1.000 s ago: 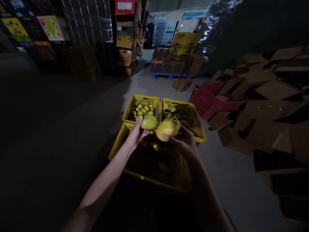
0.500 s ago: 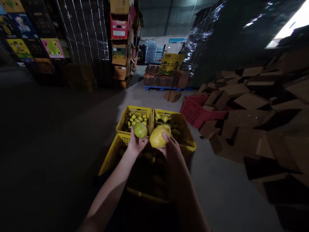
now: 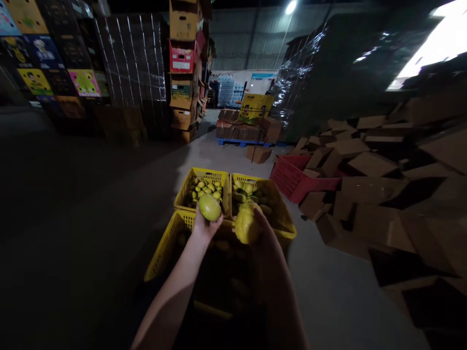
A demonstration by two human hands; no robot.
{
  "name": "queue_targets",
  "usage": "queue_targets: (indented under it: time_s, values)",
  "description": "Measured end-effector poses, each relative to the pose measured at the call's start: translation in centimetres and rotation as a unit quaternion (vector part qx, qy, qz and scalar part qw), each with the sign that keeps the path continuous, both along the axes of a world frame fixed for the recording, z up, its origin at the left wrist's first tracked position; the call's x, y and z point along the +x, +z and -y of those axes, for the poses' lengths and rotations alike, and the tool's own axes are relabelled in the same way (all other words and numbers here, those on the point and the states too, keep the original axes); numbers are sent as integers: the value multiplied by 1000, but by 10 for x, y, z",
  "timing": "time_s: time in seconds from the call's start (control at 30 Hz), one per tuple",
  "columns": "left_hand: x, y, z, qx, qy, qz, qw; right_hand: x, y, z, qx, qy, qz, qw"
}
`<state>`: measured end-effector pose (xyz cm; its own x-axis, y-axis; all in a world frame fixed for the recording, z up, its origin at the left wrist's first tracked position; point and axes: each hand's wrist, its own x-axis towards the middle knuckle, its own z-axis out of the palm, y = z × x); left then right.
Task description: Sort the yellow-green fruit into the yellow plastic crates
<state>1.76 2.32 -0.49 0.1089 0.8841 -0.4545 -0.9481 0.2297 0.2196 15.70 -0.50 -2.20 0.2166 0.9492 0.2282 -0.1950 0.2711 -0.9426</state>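
My left hand (image 3: 206, 227) cups a smooth green-yellow lemon (image 3: 209, 207) from below, its fingers curled around the underside. Beside it, my right hand (image 3: 263, 227) grips a larger, bumpy yellow lemon (image 3: 247, 223). Both fruits are held above the near yellow crate (image 3: 164, 245), whose dark inside holds fruit that is hard to make out. Behind it stand the far left yellow crate (image 3: 183, 187), with several small yellow-green lemons (image 3: 206, 188), and the far right yellow crate (image 3: 282, 206), holding yellow and green fruit (image 3: 249, 188).
To the right lie a red crate (image 3: 292, 176) and a heap of empty cardboard boxes (image 3: 372, 187). Farther back, a blue pallet (image 3: 242, 143) carries cartons. A tall carton stack (image 3: 182, 90) and wrapped pallet loads line both sides. Grey floor surrounds the yellow crates.
The yellow lemon in my right hand has turned, now more upright with its bumpy side showing. The green-yellow lemon has turned slightly in my left hand. The view has tilted up a little.
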Motion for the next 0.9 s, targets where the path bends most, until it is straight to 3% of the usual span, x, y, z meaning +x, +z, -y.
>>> queue_targets:
  time_s: [0.17,0.23,0.37,0.47,0.57,0.67,0.9]
  values:
    - [-3,8,12,50,32,-68,996,-7,6,-3,-70,-74,-64,993]
    - [-1,10,16,42,51,-99,993,-14,12,-2,-35,-114,-51,992]
    - [3,10,19,58,108,-133,984,-31,15,9,63,-127,60,988]
    - [2,9,22,134,124,-172,968,-37,11,15,135,-146,128,972]
    - [-2,8,26,247,128,-242,930,-39,6,18,174,-149,141,963]
    - [-6,6,29,309,138,-278,899,-39,3,20,202,-139,141,959]
    - [-8,7,33,295,121,-242,916,-39,-4,23,232,-124,111,958]
